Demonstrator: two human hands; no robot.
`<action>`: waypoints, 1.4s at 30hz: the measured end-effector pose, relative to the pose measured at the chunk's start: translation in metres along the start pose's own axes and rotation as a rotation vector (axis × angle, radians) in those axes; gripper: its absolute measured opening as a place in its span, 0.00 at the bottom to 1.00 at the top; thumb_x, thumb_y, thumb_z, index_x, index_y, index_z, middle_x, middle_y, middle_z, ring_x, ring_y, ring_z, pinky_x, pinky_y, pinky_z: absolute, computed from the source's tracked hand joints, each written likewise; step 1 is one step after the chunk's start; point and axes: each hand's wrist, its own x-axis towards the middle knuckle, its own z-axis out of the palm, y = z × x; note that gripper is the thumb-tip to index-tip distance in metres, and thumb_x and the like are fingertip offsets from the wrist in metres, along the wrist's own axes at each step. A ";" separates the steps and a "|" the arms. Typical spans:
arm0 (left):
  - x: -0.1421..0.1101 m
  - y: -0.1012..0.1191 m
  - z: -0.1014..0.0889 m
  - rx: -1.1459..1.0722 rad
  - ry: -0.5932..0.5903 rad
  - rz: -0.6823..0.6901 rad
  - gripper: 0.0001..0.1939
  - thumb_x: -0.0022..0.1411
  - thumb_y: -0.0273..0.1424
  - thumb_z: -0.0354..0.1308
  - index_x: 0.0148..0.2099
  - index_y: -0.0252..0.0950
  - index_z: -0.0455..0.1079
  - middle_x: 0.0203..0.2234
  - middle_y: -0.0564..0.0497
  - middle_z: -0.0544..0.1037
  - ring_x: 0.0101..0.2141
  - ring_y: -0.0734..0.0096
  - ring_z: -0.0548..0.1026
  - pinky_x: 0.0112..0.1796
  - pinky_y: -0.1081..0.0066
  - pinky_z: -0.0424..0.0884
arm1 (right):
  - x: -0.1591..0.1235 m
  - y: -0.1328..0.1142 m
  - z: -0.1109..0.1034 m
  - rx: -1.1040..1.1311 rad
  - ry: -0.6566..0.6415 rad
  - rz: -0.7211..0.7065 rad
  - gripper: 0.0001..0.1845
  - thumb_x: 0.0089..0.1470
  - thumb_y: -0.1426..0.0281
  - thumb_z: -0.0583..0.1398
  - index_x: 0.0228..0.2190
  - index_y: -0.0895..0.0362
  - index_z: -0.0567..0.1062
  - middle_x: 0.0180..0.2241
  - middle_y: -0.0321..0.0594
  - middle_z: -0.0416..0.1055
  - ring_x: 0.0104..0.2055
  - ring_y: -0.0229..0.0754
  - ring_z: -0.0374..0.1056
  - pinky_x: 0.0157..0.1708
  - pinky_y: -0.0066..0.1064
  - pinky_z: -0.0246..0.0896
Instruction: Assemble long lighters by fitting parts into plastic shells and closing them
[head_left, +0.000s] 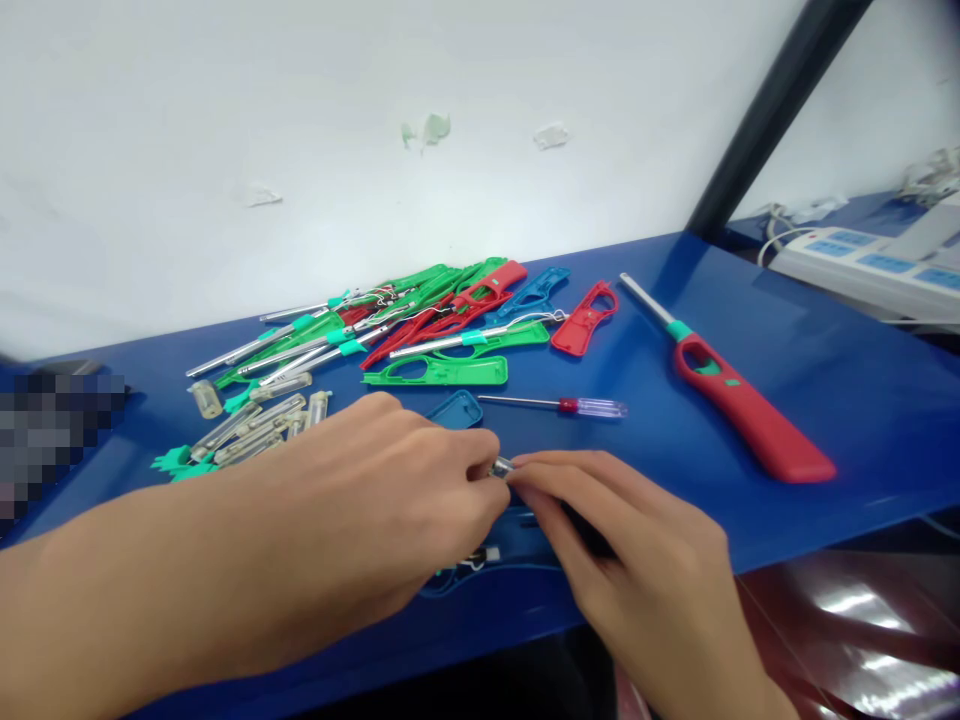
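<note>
Head cam: L hand [405, 470] pinches small shiny part [501, 467], R hand [645, 540] fingertips closed at its R end, above open blue shell [517, 540], near side. Prob. fine two-hand adj.; calls for steady L grip, light R touch. Screwdriver [592, 407] far side; red lighter [750, 410] right.

The left hand [405, 480] covers most of the small metallic piece [501, 467] pinched between both hands, so its shape cannot be told, and the blue casing [517, 540] beneath is partly hidden by both hands. The left forearm and right wrist run out of the frame at the bottom and side. At far left, a dark object [52, 430] is pixelated and cut off by the edge.
</note>
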 end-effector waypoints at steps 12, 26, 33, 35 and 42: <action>0.005 -0.017 -0.003 -0.245 -0.118 0.107 0.15 0.62 0.15 0.67 0.42 0.42 0.77 0.34 0.57 0.74 0.24 0.71 0.67 0.25 0.66 0.62 | 0.000 0.001 0.002 0.007 0.006 0.002 0.12 0.73 0.77 0.61 0.47 0.49 0.82 0.46 0.27 0.86 0.45 0.33 0.84 0.49 0.22 0.73; 0.006 -0.016 -0.006 -0.398 -0.025 0.038 0.13 0.61 0.17 0.68 0.35 0.43 0.78 0.33 0.58 0.77 0.26 0.74 0.73 0.26 0.70 0.67 | -0.001 0.000 0.000 0.001 0.016 -0.001 0.12 0.74 0.76 0.60 0.46 0.49 0.83 0.45 0.25 0.86 0.44 0.31 0.83 0.49 0.20 0.71; -0.002 -0.016 -0.003 -0.473 -0.020 0.002 0.15 0.60 0.19 0.72 0.42 0.47 0.81 0.37 0.60 0.80 0.31 0.74 0.79 0.31 0.72 0.70 | -0.001 0.001 0.001 0.003 0.016 -0.011 0.12 0.74 0.76 0.60 0.46 0.50 0.83 0.45 0.26 0.86 0.44 0.31 0.83 0.51 0.19 0.70; -0.005 -0.017 -0.001 -0.509 -0.014 -0.008 0.15 0.61 0.19 0.72 0.42 0.46 0.80 0.37 0.61 0.81 0.31 0.75 0.79 0.32 0.74 0.71 | 0.000 0.001 0.001 0.003 0.016 -0.012 0.12 0.74 0.76 0.60 0.46 0.49 0.83 0.46 0.25 0.86 0.44 0.31 0.83 0.52 0.19 0.70; -0.016 -0.015 0.013 -0.605 0.037 -0.106 0.10 0.75 0.22 0.61 0.45 0.45 0.75 0.38 0.60 0.81 0.38 0.75 0.80 0.39 0.76 0.71 | -0.001 0.003 0.000 0.014 0.015 0.008 0.13 0.72 0.77 0.61 0.46 0.48 0.83 0.46 0.25 0.86 0.45 0.31 0.83 0.52 0.20 0.71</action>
